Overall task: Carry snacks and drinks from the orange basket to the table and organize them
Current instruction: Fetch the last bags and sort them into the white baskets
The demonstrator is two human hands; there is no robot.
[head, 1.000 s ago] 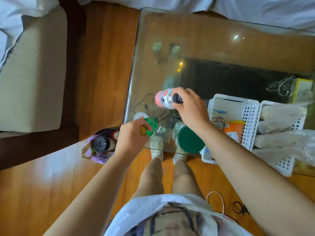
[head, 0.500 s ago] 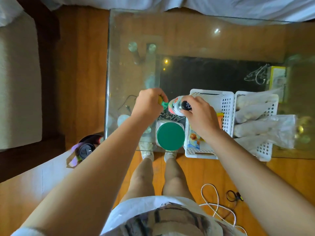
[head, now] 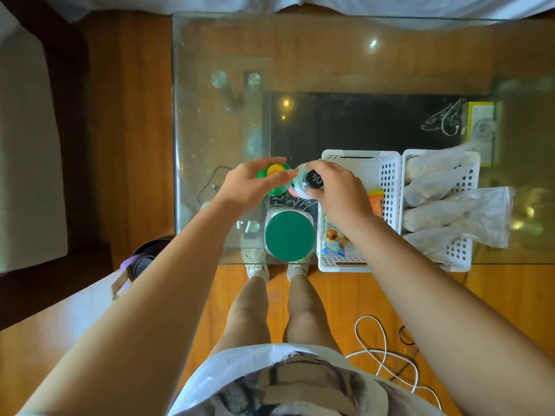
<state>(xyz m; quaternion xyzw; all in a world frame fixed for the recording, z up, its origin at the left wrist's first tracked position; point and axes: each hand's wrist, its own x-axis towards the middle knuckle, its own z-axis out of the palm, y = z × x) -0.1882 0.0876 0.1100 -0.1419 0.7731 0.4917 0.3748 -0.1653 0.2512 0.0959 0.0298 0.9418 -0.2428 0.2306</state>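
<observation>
A green bottle with a yellow cap (head: 275, 170) stands on the glass table (head: 345, 55) near its front left. My left hand (head: 252, 184) is at this bottle, thumb and straight fingers on either side of the cap. Right beside it, my right hand (head: 336, 193) grips a bottle with a black cap and a red and white label (head: 303, 184) from above. On the floor at the left, a dark container with a purple handle (head: 141, 261) holds a black-capped drink, partly hidden by my left arm.
A jar with a green lid (head: 289, 235) stands at the table's front edge. Two white perforated baskets (head: 387, 175) (head: 468, 259) hold snack packets and plastic bags. A white cable (head: 381, 352) lies on the wooden floor. A beige seat (head: 27, 145) is at the left.
Both hands moved forward over the table with their bottles. The green bottle now stands upright on the glass and my left hand's fingers have straightened off it.
</observation>
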